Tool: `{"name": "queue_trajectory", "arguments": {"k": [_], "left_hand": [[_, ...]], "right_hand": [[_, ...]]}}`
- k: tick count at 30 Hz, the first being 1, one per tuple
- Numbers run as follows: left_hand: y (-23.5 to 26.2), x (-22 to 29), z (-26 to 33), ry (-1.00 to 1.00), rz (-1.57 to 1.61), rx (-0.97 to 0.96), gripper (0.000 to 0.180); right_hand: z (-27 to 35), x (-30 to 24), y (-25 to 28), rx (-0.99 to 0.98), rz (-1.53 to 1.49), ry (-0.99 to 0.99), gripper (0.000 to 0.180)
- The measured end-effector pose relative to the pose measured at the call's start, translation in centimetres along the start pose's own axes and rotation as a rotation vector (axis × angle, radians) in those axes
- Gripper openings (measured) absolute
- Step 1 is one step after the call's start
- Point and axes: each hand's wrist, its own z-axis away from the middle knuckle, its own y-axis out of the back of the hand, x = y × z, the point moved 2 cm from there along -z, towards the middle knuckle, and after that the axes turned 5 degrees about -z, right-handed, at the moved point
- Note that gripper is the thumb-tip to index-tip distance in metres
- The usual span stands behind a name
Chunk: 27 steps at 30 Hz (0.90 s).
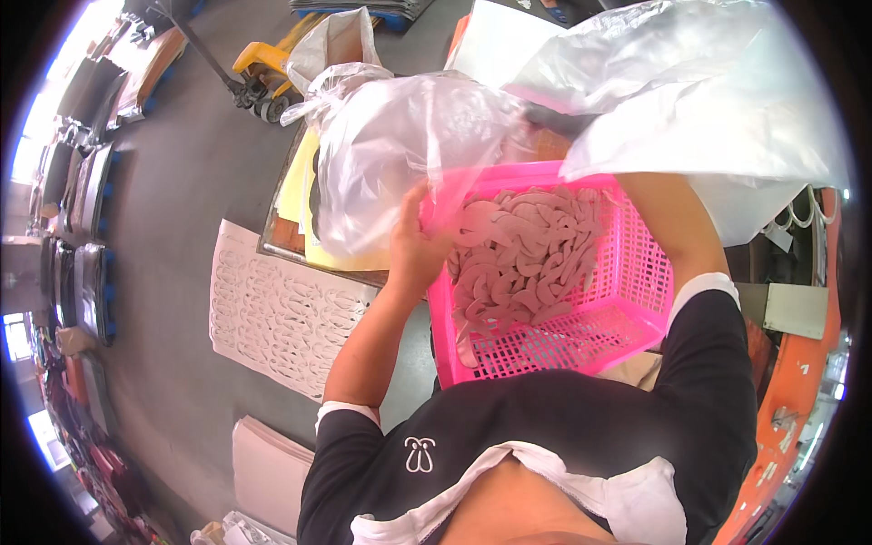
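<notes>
A bright pink plastic basket (442, 341) with lattice walls is tilted in front of my chest. Many flat, curved pinkish-grey cut pieces (527, 250) lie heaped in its left and far part. My left hand (420, 241) is closed round the basket's left rim, beside a clear plastic bag (381, 154); its fingertips are partly hidden and blurred. From the right, my forearm (674, 213) reaches to the basket's far right corner. There a large translucent plastic sheet (690, 118) covers my right hand, so its fingers do not show.
A punched-out pale sheet (282, 309) lies at the left, with a stack of pale sheets (271, 468) nearer me. Yellow sheets (304, 195) lie under the clear bag. Beyond stands a yellow pallet jack (263, 59). An orange machine frame (772, 427) borders the right side.
</notes>
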Motion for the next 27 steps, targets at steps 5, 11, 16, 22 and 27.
{"name": "queue_trajectory", "arguments": {"k": [5,11,16,22,27], "left_hand": [[-0.2,-0.1,-0.9,-0.252,-0.159,0.117,0.049],[-0.5,-2.4,-1.8,-0.321,-0.305,0.133,0.036],[-1.7,-5.5,0.6,-0.259,-0.260,-0.055,0.031],[-5.1,-6.4,2.1,-0.140,-0.203,-0.367,0.028],[-9.7,-3.9,-1.3,-0.220,-0.344,-0.526,0.027]], "right_hand": [[7.8,0.8,3.7,0.057,-0.571,0.106,0.036],[12.7,3.4,3.8,0.088,-0.841,0.198,0.032],[15.4,4.5,3.4,0.115,-0.913,0.239,0.028],[18.0,4.7,3.6,0.245,-0.760,0.235,0.025],[20.3,7.2,7.5,0.514,-0.004,0.018,0.023]]}}
